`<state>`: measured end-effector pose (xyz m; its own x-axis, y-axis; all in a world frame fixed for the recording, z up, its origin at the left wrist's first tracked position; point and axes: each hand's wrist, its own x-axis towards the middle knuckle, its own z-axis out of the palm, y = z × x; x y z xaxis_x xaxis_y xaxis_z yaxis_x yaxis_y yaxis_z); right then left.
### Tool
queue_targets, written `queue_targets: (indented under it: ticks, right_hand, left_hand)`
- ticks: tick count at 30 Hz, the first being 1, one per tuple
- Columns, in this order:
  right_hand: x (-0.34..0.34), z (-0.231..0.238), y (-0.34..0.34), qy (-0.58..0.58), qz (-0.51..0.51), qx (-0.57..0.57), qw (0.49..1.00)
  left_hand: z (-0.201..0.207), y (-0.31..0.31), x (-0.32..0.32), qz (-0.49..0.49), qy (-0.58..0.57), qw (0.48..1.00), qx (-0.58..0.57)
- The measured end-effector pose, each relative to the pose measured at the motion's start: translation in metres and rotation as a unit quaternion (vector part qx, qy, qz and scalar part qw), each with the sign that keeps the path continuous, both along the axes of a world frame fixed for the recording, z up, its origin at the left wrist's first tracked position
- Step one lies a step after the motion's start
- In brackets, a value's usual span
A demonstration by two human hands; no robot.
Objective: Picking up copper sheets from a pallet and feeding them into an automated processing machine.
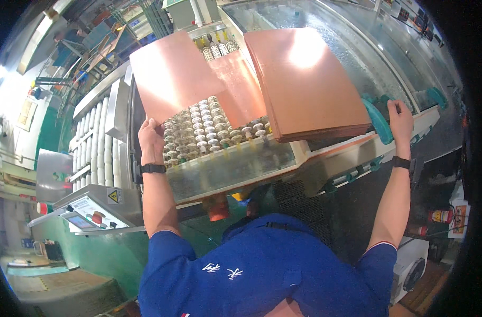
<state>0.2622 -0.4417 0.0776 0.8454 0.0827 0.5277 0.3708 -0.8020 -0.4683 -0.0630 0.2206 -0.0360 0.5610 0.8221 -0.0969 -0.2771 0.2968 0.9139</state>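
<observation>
My left hand (150,138) pinches the near-left corner of a thin copper sheet (175,74), which is above the rows of white wheel rollers (201,127). A second copper sheet (243,90) lies on the rollers, partly covered by the first. To its right, a thick stack of copper sheets (317,87) rests across the machine's frame. My right hand (401,124) is just right of the stack, beside a curved green handle (377,120). Its fingers are curled closed, and whatever they may hold is hidden.
On the left stands a conveyor of long white rollers (95,142) with a control panel (90,215) at its near end. A wet, clear-covered tank (325,26) extends behind the stack. The machine's pale front rail (336,151) runs before me. An orange object (218,208) sits below it.
</observation>
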Motion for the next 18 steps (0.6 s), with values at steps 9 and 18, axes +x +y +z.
queue_targets:
  ticks: [9, 18]
  right_hand:
    - [0.007, 0.002, 0.008, -0.002, -0.007, -0.011, 1.000]
    - [0.000, 0.000, 0.000, -0.009, -0.020, -0.020, 1.000]
  left_hand:
    - [-0.167, 0.162, -0.031, -0.035, 0.375, 0.873, 0.310]
    - [-0.068, 0.032, 0.028, 0.043, 0.580, 0.643, 0.499]
